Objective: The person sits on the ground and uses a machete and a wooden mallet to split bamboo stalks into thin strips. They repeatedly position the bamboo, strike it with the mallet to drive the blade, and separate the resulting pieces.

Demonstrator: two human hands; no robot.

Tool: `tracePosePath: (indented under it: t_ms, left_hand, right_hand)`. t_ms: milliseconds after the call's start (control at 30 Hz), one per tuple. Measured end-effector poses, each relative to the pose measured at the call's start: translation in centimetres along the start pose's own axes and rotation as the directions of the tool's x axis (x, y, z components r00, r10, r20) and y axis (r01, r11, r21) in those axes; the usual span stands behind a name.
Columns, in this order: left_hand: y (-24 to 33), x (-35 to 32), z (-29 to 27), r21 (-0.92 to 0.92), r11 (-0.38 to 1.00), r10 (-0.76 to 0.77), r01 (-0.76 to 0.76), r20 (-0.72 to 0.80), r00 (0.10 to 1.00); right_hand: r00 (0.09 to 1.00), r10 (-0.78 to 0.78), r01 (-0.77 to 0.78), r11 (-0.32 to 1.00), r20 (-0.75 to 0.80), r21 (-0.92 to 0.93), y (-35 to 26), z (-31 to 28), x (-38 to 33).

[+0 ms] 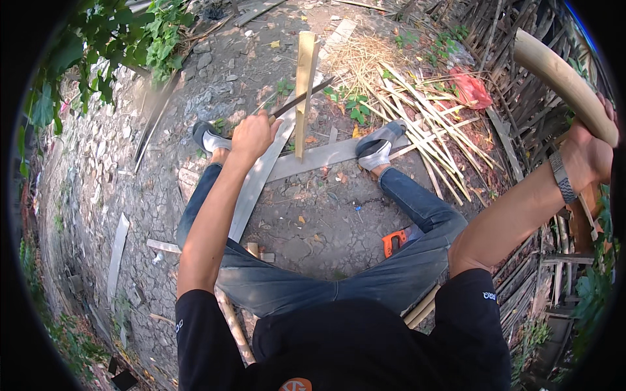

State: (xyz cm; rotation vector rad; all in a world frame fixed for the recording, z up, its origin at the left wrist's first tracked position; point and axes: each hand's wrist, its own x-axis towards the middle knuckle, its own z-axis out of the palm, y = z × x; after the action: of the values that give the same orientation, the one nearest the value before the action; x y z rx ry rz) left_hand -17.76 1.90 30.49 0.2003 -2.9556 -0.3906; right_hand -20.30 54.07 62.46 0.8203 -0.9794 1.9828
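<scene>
My left hand (255, 135) is closed around the handle of a long knife (288, 106), its blade pointing away to the right. The blade crosses an upright split piece of bamboo (304, 85), and its tip sticks out beyond the far side; I cannot tell how deep it sits. The bamboo's foot rests by a grey board (319, 159) between my feet. Raised high at the right, my right hand (590, 153) grips a thick, pale wooden club (554, 72), well apart from the bamboo. The fingers there are partly hidden at the picture's rim.
Thin bamboo strips (424, 124) lie piled beyond my right foot, near a red plastic bag (471, 89). An orange-handled saw (394, 243) lies beside my right leg. A second grey board (257, 182) runs past my left leg. Stacked sticks (515, 98) line the right side.
</scene>
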Motion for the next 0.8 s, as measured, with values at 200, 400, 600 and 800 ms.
tracePosePath:
  t_ms: [200, 400, 600, 800]
  left_hand:
    - [0.6, 0.9, 1.9, -0.028, 0.999, 0.028, -0.029, -0.055, 0.998]
    - [-1.3, -0.1, 3.6, 0.019, 0.997, 0.080, -0.079, -0.077, 0.994]
    - [-2.5, 0.9, 2.7, 0.034, 0.996, 0.083, -0.079, -0.139, 0.987]
    - [-2.9, 1.5, 2.0, 0.051, 0.999, 0.007, -0.003, -0.068, 0.998]
  right_hand:
    - [0.168, 0.980, -0.587, 0.012, -0.108, -0.810, 12.1, -5.6, -33.0]
    - [0.240, 0.959, -0.778, 0.097, -0.152, -0.620, 11.9, -3.5, -24.7]
    - [0.937, 0.309, -0.308, 0.951, 0.165, -0.034, 2.7, 1.6, -4.2]
    - [0.849, 0.519, -0.521, 0.788, -0.102, -0.328, 11.6, -0.1, -25.3]
